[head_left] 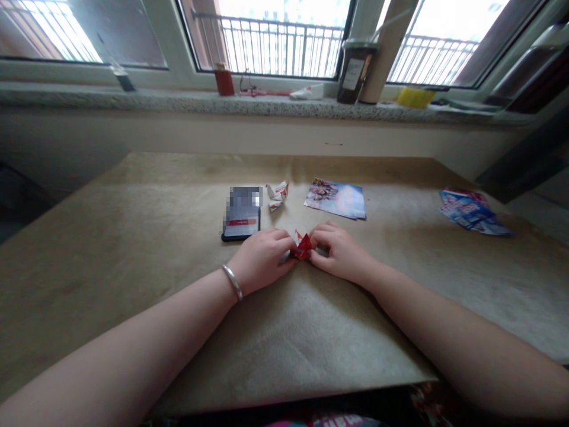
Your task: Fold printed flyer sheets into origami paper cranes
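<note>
As our left hand (265,255) and right hand (340,249) pinch the red paper (304,245) between them, fingers nearly closed, at the table (133,249), we judge folding in hand, the next move calling for light, even pressure.

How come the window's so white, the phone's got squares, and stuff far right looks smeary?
Head view: bright daylight washes out the clear glass window; head view: square blocks cover much of the black rectangular phone; head view: the blue printed papers look smeared, perhaps lens stretch; head view: the small red folded paper between the left hand and right hand looks clearer.
</note>
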Motion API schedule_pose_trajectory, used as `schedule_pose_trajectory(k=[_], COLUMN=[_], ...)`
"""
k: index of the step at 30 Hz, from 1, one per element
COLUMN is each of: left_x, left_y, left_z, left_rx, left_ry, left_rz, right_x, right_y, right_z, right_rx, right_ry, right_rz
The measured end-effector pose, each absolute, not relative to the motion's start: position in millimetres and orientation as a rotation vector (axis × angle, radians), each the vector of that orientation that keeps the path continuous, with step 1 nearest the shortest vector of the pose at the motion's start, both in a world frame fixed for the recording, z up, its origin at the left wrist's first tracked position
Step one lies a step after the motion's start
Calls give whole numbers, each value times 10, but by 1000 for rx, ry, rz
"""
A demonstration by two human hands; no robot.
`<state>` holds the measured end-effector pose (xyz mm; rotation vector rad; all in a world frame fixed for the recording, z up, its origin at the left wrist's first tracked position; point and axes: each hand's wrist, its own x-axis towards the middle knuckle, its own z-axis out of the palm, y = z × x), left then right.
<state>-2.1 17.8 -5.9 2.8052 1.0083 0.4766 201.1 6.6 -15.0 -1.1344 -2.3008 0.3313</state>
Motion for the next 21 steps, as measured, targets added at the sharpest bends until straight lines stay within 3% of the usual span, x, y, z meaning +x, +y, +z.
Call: schedule_pose_trajectory(k=[13, 21], left_x=[-17, 2], left_y=[129, 186], left_z=[-22, -62], left_rx=[3047, 2849], left_ry=[926, 948], left_rz=[525, 529], right_x=[2006, 1976], right_y=[23, 3], right_z=[-122, -99], right_rx=[-1041, -1034], right_ry=[-2468, -2474], right_rz=[118, 176])
